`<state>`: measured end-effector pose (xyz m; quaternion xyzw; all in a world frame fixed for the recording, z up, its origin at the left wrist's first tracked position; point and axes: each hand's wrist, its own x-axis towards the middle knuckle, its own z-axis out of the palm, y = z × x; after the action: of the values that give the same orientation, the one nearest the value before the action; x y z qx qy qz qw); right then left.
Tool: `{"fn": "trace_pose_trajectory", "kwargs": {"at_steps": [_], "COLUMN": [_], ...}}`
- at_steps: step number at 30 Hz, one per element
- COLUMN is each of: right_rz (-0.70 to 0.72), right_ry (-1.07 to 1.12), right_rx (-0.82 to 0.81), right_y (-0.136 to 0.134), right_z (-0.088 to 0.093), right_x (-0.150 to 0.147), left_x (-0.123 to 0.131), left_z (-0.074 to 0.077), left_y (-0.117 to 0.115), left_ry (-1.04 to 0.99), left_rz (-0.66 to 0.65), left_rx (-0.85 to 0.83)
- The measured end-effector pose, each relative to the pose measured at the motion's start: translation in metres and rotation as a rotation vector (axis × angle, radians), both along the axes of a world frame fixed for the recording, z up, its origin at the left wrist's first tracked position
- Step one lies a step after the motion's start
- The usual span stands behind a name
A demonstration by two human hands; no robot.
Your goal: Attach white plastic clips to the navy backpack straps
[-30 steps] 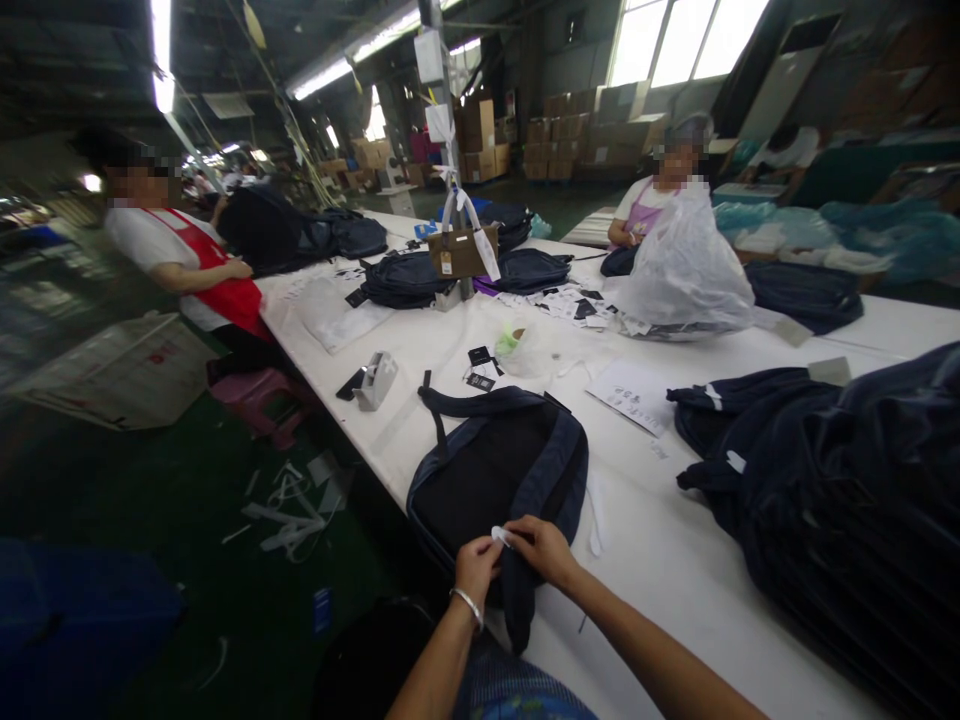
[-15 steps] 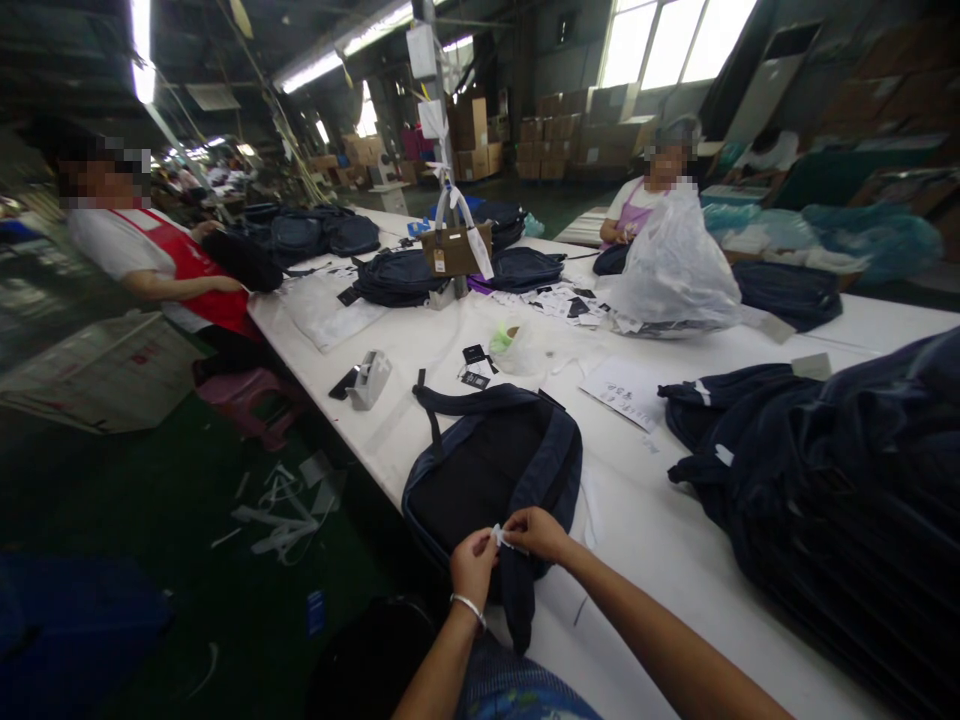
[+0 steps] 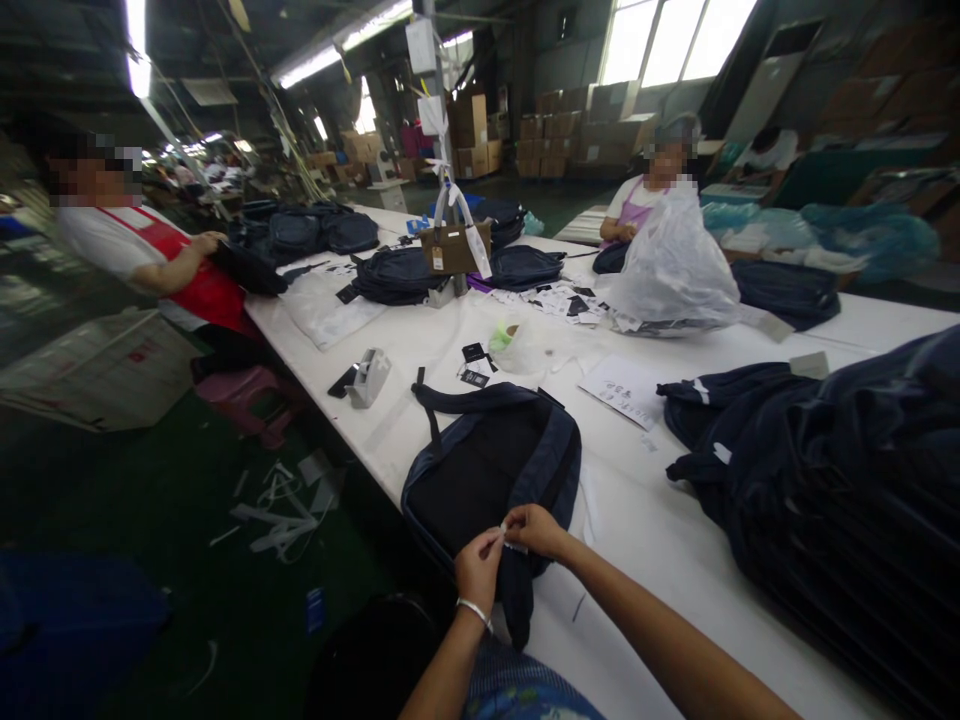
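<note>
A dark navy backpack (image 3: 472,480) lies on the table in front of me, its black back panel and shoulder straps facing up. Over its near end, my left hand (image 3: 478,572) pinches a small white strip (image 3: 502,533) between thumb and fingers. My right hand (image 3: 534,530) meets it there, its fingertips closed on the same strip beside the strap. The loose strap end (image 3: 517,605) hangs below my hands toward my lap. Fingers cover most of the strip, so how it sits around the strap cannot be made out.
A tall pile of navy backpacks (image 3: 825,500) stands on the right of the white table (image 3: 637,560). Ahead are a tape dispenser (image 3: 370,378), black tags (image 3: 474,365) and a written sheet (image 3: 621,390). One co-worker (image 3: 169,260) is at left, another (image 3: 637,205) behind a plastic bag (image 3: 675,265).
My left hand has shifted slightly right and up, closer to my right fingertips, and less of the white strip shows. The left co-worker's hand has risen along the dark bag.
</note>
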<state>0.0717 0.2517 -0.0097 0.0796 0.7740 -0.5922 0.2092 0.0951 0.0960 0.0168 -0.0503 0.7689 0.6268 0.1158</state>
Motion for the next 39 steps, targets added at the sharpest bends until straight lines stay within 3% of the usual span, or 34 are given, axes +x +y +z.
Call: {"fn": "trace_pose_trajectory", "kwargs": {"at_steps": [5,9,12,14,18,22,29,34,39], "right_rz": [-0.136,-0.199,-0.159,-0.071,0.165,0.333,0.337,0.304,0.280], "right_ry": [0.052,0.137,0.237,0.342,0.606,0.728,0.690,0.673,0.670], "right_rx": [-0.091,-0.086,0.001,0.135,0.393,0.438,0.411,0.405,0.373], "right_y": [-0.009,-0.014,-0.012,-0.010,-0.005,0.001,0.002,-0.001,-0.001], "right_z": [0.005,0.006,0.006,0.011,0.031,0.037,0.029,0.035,0.030], "right_x": [0.010,0.013,0.014,0.016,0.017,0.009,0.014,0.020,0.019], "left_x": [-0.003,-0.014,-0.022,-0.023,-0.021,-0.021,-0.018,-0.017,-0.024], "left_z": [0.000,-0.021,-0.038,-0.041,-0.024,-0.009,-0.019,-0.008,0.000], "left_y": [-0.006,-0.011,-0.012,-0.013,-0.015,-0.014,-0.002,-0.001,-0.004], "left_ry": [-0.037,-0.125,-0.114,-0.136,-0.117,-0.088,-0.133,-0.076,-0.093], "left_rz": [0.012,0.045,0.007,-0.006,-0.043,0.017,0.191,0.239,0.242], "left_rx": [0.047,0.119,0.064,0.026,0.015,0.033,0.079,0.056,0.057]}}
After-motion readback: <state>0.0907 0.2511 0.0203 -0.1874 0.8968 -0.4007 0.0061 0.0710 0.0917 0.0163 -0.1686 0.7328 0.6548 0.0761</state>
